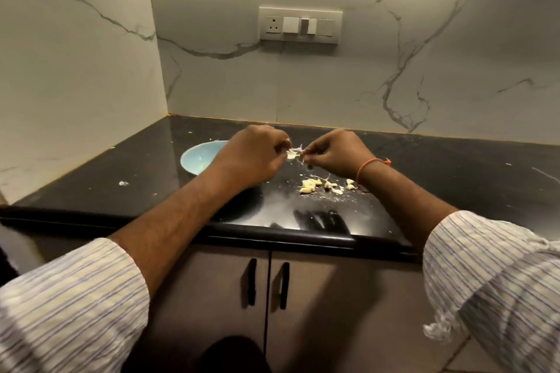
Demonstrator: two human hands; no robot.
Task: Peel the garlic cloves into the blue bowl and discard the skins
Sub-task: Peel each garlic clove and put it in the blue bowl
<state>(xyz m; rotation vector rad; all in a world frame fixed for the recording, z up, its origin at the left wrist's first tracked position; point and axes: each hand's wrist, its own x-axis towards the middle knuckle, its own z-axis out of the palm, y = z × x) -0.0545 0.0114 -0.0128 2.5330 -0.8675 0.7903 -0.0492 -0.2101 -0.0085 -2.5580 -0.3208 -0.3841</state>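
My left hand (pixel 254 157) pinches a small pale garlic clove (pixel 291 154) above the black countertop (pixel 151 179). Right beside it, my right hand (pixel 333 153) pinches a thin strip of papery skin (pixel 298 148) that still hangs on the clove. The blue bowl (pixel 198 157) sits on the counter just left of my left hand, which hides part of it; a few pale bits lie inside. Several garlic cloves and skin scraps (pixel 318 185) lie in a loose heap on the counter under my right wrist.
Marble walls close the counter at the back and on the left. A switch and socket plate (pixel 300 25) is on the back wall. Small skin flecks (pixel 123 183) dot the counter. Two cabinet doors with black handles (pixel 252 281) are below the front edge.
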